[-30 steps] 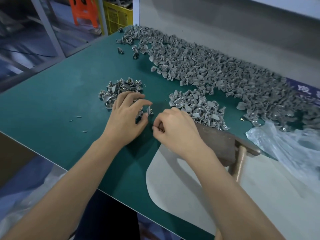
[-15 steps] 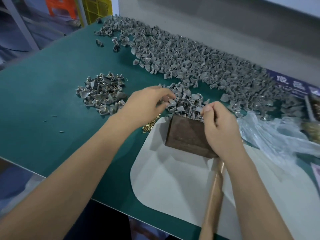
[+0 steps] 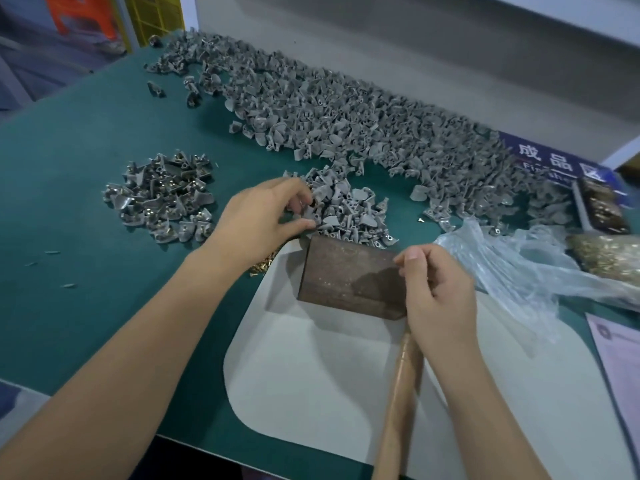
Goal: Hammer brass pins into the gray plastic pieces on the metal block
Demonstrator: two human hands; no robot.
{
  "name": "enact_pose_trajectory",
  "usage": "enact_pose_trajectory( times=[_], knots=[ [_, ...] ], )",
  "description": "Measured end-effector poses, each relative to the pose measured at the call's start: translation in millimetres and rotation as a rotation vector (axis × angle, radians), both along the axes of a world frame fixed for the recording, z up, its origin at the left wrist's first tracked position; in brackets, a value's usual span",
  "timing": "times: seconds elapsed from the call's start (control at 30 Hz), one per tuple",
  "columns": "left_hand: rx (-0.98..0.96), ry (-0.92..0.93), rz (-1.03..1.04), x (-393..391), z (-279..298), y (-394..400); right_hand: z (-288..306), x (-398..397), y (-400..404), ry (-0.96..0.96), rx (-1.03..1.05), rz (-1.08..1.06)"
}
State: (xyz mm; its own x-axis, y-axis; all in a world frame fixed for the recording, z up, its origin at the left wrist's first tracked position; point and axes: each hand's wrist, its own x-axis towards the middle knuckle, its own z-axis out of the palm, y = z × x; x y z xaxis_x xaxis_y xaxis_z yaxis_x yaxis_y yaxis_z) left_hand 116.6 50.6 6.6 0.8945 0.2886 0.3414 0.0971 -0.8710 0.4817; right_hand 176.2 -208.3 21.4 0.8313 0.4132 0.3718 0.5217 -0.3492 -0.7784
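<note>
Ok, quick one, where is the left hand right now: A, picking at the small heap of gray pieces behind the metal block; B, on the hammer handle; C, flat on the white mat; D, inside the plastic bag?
A: the left hand pinches a piece at the edge of the small gray heap just behind the metal block.

Metal block (image 3: 349, 275) lies before gray pieces (image 3: 346, 206).

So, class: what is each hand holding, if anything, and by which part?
The left hand pinches a gray plastic piece by its edge, at the small pile. What the right hand holds cannot be told.
</note>
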Motion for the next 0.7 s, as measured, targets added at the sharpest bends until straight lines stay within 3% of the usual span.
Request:
enact_pose_trajectory(
  times=[0.07, 0.17, 0.23, 0.37, 0.7],
  knots=[
    [-0.076, -0.098, 0.057, -2, 3, -3, -1, 0, 5, -0.006, -0.002, 0.011],
    [-0.412, -0.346, 0.07, -2, 7, -25, -4, -2, 10, -0.049, 0.032, 0.019],
    [-0.544, -0.418, 0.001, -1, 9, -44, -4, -4, 11, -0.076, 0.076, 0.032],
    [-0.532, -0.366, -0.157, 2, 6, -64, -3, -2, 10, -0.097, 0.151, 0.048],
    [-0.535, -0.322, -0.201, -3, 3, -69, -5, 3, 12, -0.067, 0.185, 0.051]
  ],
)
